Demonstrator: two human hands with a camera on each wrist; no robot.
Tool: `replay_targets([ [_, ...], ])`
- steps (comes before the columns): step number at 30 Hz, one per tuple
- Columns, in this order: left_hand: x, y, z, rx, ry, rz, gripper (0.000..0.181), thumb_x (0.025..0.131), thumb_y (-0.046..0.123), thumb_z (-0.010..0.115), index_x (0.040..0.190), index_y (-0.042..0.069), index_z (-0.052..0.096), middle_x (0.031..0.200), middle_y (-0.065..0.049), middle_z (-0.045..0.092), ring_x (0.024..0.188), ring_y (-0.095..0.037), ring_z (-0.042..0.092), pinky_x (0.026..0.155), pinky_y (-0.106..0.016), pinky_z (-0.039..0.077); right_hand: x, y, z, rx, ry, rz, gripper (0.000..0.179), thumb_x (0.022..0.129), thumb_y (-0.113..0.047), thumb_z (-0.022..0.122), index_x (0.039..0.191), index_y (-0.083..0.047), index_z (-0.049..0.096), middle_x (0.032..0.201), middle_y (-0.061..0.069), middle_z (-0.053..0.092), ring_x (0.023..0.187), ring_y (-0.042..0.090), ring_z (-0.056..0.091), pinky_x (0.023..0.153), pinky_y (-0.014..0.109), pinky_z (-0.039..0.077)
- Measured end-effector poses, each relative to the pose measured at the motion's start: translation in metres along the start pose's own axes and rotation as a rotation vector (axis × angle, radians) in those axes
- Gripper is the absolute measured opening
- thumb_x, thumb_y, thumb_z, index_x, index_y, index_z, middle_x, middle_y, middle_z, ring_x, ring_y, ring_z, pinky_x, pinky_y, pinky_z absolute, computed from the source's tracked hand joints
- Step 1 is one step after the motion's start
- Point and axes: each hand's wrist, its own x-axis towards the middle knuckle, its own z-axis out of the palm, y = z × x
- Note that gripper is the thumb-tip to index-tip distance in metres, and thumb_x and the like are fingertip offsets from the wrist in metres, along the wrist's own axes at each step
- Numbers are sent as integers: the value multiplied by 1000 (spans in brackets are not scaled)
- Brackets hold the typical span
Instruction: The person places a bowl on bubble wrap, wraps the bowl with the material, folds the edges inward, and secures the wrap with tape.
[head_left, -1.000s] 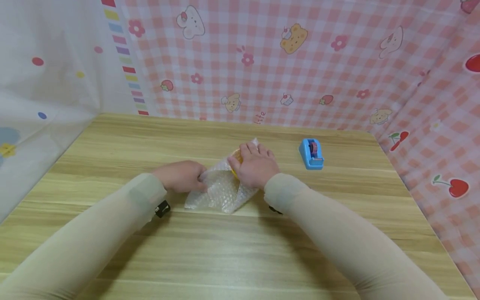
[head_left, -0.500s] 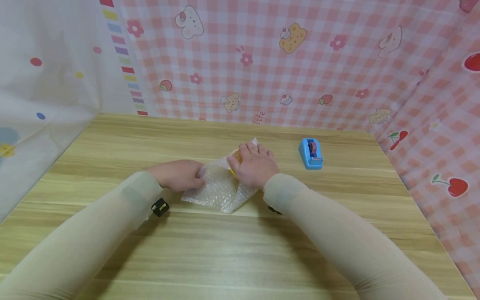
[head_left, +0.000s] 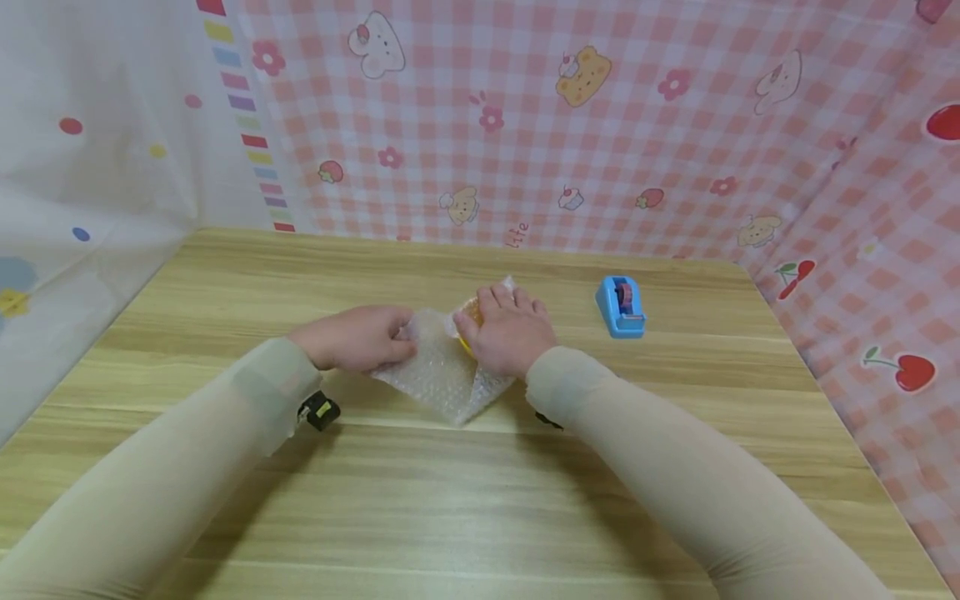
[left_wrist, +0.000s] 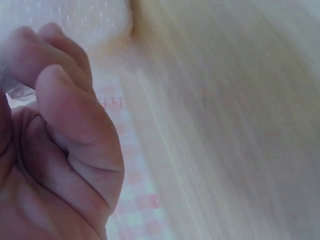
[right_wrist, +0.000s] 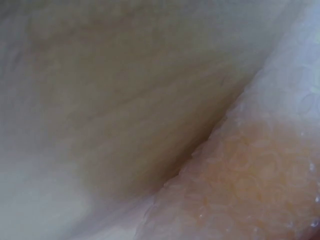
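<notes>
A sheet of clear bubble wrap [head_left: 442, 375] lies partly folded on the table between both hands. Under its folded right part shows a yellow-orange thing [head_left: 470, 315], largely covered by wrap and hand. My right hand [head_left: 516, 335] rests flat on that part, fingers stretched toward the back. With curled fingers my left hand [head_left: 356, 337] pinches the left edge of the wrap. The left wrist view has the bent fingers [left_wrist: 80, 120] close up, the bubble wrap [left_wrist: 80, 20] beyond them. Orange colour shines through the bubble wrap [right_wrist: 240, 185] in the right wrist view.
A blue tape dispenser [head_left: 621, 308] with a reddish roll stands to the right, behind the right hand. The wooden table [head_left: 450, 508] ends at a pink checked cloth [head_left: 420, 133] at the back, with more cloth hanging at both sides.
My left hand has drawn the loose left part of the wrap outward and slightly back, and this part now lies flatter. The right hand stays in place.
</notes>
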Motion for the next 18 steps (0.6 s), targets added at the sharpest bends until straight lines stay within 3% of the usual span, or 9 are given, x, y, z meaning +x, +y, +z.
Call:
replay_targets([
  [12,4,10,0,-224,48,12,23,108,25,52,118,8,64,88,-7,71,69,-16,62,59,-29,55,0,1,0,7,8,-9,84,106,-70,12,171,-16,16,179,5,15,165,37,8,134,58,10],
  [18,9,15,3,-297,89,14,24,110,24,51,118,6,63,92,-8,72,74,-18,66,65,-35,60,0,0,0,6,12,-13,82,108,-68,13,170,-15,18,178,5,16,165,37,9,133,59,11],
])
